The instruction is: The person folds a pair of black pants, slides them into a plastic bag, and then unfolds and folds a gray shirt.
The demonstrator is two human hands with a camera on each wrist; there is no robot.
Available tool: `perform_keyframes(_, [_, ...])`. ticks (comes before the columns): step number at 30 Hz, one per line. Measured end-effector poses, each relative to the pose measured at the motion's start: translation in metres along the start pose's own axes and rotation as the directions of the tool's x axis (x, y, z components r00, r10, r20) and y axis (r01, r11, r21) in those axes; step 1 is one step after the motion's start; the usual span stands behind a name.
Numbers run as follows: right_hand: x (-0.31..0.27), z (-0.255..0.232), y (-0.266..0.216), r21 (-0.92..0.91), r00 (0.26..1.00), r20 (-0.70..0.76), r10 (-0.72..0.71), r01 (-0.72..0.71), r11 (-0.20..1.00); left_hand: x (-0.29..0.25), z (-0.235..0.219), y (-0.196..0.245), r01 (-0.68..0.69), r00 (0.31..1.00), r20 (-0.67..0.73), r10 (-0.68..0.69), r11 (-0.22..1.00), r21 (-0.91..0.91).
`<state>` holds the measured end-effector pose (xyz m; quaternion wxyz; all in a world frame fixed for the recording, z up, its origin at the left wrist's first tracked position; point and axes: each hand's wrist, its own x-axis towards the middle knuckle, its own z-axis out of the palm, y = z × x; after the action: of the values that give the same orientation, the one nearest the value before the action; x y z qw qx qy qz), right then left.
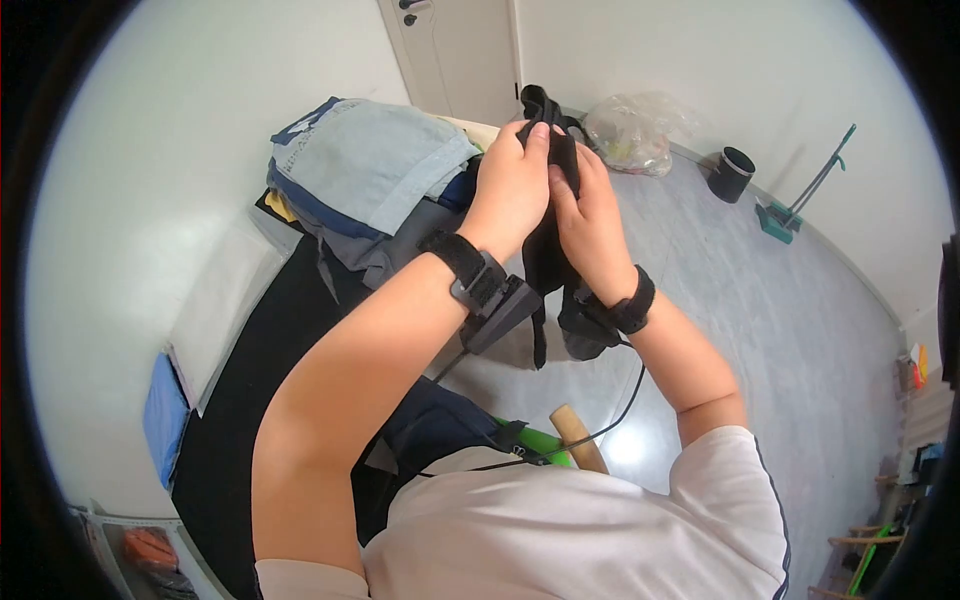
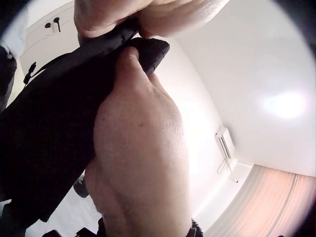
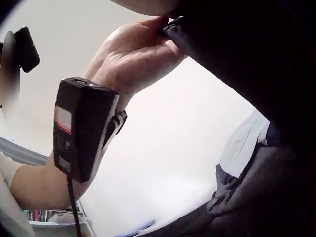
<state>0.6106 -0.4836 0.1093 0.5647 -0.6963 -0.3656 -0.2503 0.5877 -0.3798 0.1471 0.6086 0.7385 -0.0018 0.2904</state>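
Both hands hold a black garment (image 1: 545, 250) in front of the body, and its dark cloth hangs down below them. My left hand (image 1: 512, 190) pinches its upper edge with the thumb on top. Close beside it, my right hand (image 1: 592, 222) grips the same cloth, thumb along the near side. In the left wrist view the left hand (image 2: 140, 133) presses its thumb on the black cloth (image 2: 54, 118), with the right hand (image 2: 163, 17) just above. In the right wrist view the left hand (image 3: 138, 61) holds a corner of the cloth, which fills the right side.
A pile of folded clothes (image 1: 390, 165), light blue denim on top, lies at the left on a black surface (image 1: 270, 330). Farther back are a clear plastic bag (image 1: 635, 135), a black bin (image 1: 731, 177) and a green dustpan (image 1: 778, 222). A cable (image 1: 635, 395) runs from the right wrist.
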Motion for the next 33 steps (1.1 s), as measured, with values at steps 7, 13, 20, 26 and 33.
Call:
perform_keyframes(7, [0.001, 0.008, -0.004, -0.148, 0.995, 0.019, -0.098, 0.1, 0.984, -0.006, -0.008, 0.014, 0.105, 0.994, 0.048, -0.1, 0.987, -0.124])
perform_keyframes(13, [0.006, 0.017, -0.017, -0.17, 0.995, 0.008, -0.101, 0.101, 0.98, -0.01, -0.015, 0.013, 0.055, 0.995, 0.086, -0.054, 0.998, -0.018])
perform_keyframes(20, [-0.004, -0.005, -0.025, 0.131, 0.944, 0.326, -0.057, 0.014, 0.991, -0.007, -0.048, 0.016, 0.148, 0.985, 0.094, -0.146, 0.989, -0.009])
perform_keyframes(26, [0.03, -0.067, 0.024, -0.116, 0.949, 0.262, -0.175, 0.211, 0.971, -0.003, -0.099, 0.041, 0.188, 0.931, 0.338, -0.14, 0.975, -0.114])
perform_keyframes(33, [0.041, -0.07, 0.02, -0.028, 0.893, 0.413, -0.178, 0.208, 0.978, -0.008, -0.108, 0.054, 0.158, 0.879, 0.471, -0.076, 0.978, -0.136])
